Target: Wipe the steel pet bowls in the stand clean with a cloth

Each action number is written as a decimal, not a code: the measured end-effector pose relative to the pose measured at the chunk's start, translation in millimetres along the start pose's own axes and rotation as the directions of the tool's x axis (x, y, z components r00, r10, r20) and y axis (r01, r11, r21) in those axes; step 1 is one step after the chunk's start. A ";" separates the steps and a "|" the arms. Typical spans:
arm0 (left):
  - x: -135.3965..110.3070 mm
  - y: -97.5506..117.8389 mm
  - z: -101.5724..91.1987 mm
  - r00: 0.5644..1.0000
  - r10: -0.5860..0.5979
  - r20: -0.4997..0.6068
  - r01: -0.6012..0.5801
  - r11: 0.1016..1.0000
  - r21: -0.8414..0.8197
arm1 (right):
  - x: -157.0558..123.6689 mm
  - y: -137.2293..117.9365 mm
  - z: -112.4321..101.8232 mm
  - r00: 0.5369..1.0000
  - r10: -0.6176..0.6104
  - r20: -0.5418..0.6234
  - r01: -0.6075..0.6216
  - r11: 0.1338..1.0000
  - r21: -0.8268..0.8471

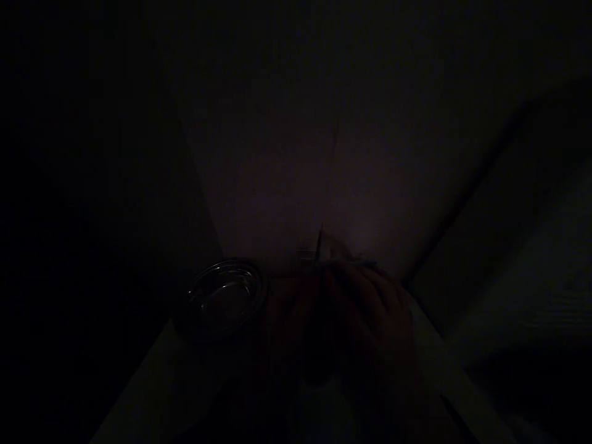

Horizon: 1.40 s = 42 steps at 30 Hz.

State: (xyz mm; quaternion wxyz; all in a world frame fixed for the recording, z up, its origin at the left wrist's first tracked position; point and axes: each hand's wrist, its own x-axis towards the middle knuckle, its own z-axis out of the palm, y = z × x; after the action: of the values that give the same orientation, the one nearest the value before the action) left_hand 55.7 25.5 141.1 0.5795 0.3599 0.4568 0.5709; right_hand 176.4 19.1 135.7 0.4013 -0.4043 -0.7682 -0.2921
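The view is very dark, so only outlines show. My right hand [372,299] is at the lower middle, its fingers bent and closed round something thin that I cannot make out. Close against it on the left is my left hand [289,311], dim, its fingers drawn in toward the same spot. Between the two fingertips a narrow upright piece with a pointed top [319,243] stands out, and a pale small patch lies beside it. Left of the hands sits a shiny round metal bowl [226,299], touched by neither hand as far as I can see.
Both hands and the bowl are over a pale surface [152,382] with slanting side edges. A plain wall [277,185] rises right behind them. On the right a dark diagonal edge [462,203] borders a greyish panel [531,265]. Deep shadow covers the left side.
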 end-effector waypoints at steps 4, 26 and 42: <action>-2.6 -5.6 0.2 0.999 0.012 0.050 -0.013 1.000 0.010 | 2.7 8.5 -3.9 0.999 0.045 0.012 -0.045 0.999 -0.007; 2.4 -0.7 -2.4 0.997 0.081 0.008 -0.081 0.997 -0.004 | -4.2 0.0 7.3 0.999 0.032 0.030 -0.032 0.999 0.014; 2.8 5.3 -5.3 0.993 0.096 0.067 -0.096 0.995 0.001 | -2.1 1.7 2.7 0.996 0.031 0.084 -0.033 0.999 0.017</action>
State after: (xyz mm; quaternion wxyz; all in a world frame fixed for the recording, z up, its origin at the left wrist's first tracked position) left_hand 48.7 28.2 144.0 0.5655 0.4014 0.4206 0.5849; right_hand 177.5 21.2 132.7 0.3769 -0.4249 -0.7804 -0.2615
